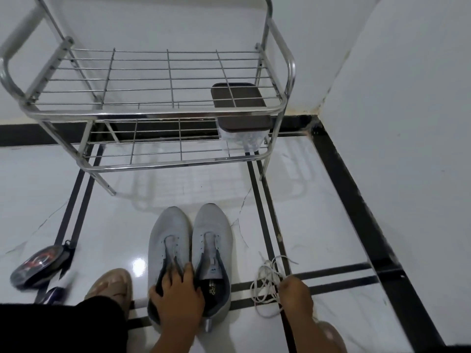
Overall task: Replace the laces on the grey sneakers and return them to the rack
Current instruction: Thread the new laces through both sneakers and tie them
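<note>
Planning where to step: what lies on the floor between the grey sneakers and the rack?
Only bare white tile between the grey sneakers and the rack, per the head view.

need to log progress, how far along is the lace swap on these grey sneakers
Done: both grey sneakers sit on the floor with bare eyelets. In hand: left hand grips the left shoe's collar, right hand picks up the white laces. Left: threading both, returning them to the rack.

Left hand (178, 294) low centre, forearm entering from 6 o'clock, fingers spread and curled, pointing 12 o'clock, gripping. Right hand (295, 293) at its 3 o'clock, well apart, fingers bunched, pinching; forearm from 5 o'clock.
</note>
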